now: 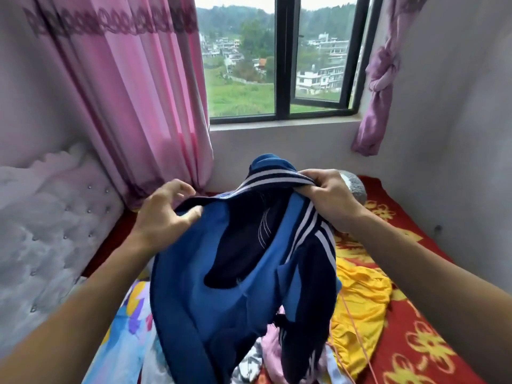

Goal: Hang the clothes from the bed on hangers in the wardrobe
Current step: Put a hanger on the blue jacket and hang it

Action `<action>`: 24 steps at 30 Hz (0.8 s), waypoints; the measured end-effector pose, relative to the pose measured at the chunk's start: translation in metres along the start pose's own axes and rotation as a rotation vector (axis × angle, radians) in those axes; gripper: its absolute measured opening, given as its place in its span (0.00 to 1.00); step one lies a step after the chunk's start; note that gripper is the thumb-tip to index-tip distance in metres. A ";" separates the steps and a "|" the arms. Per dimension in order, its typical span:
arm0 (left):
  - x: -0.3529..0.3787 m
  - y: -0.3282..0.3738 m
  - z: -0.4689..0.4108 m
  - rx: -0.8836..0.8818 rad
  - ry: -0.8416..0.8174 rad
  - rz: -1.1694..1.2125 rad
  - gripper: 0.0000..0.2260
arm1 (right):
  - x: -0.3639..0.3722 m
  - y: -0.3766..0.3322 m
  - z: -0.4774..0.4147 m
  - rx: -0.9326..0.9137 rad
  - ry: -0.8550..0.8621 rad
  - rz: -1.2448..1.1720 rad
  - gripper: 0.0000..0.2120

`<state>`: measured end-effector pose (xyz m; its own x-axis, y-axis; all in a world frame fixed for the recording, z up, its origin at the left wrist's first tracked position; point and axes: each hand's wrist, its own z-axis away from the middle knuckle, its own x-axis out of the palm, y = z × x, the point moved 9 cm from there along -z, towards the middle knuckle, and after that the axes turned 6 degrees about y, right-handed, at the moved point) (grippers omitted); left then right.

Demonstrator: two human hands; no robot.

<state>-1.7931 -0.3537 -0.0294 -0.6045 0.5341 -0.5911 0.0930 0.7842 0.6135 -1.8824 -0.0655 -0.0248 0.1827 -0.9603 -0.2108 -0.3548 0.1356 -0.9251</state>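
Blue smooth-fabric jacket (235, 286), navy panels and white stripes, is held bunched above the bed (415, 342). Striped ribbed band is gripped by curled right hand (329, 200); navy edge is pinched by left hand (163, 217).

No legible text, label, brand name, number or sign was found on inspection: the blue jacket (221, 286) bears only plain white stripes, and the red bed cover (415, 342) carries a floral pattern only.

Black-framed window (282, 65) full of daylight, flanked by pink curtain (133, 92) and knotted purple curtain (383, 76); tufted grey headboard (55, 223) at left.
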 end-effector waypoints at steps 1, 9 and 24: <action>0.027 0.002 0.012 0.008 -0.162 0.047 0.22 | 0.010 -0.010 0.001 0.008 -0.058 -0.056 0.10; 0.168 -0.011 0.099 -0.162 -0.566 0.426 0.08 | 0.021 0.034 0.026 0.076 -0.287 0.033 0.15; 0.137 -0.019 0.083 -0.276 -0.612 0.212 0.16 | -0.065 0.182 0.042 0.471 -0.135 0.103 0.10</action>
<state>-1.8114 -0.2696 -0.1656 -0.0342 0.8118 -0.5829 -0.0936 0.5781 0.8106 -1.9205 0.0314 -0.1932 0.2968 -0.9002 -0.3186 0.0698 0.3532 -0.9329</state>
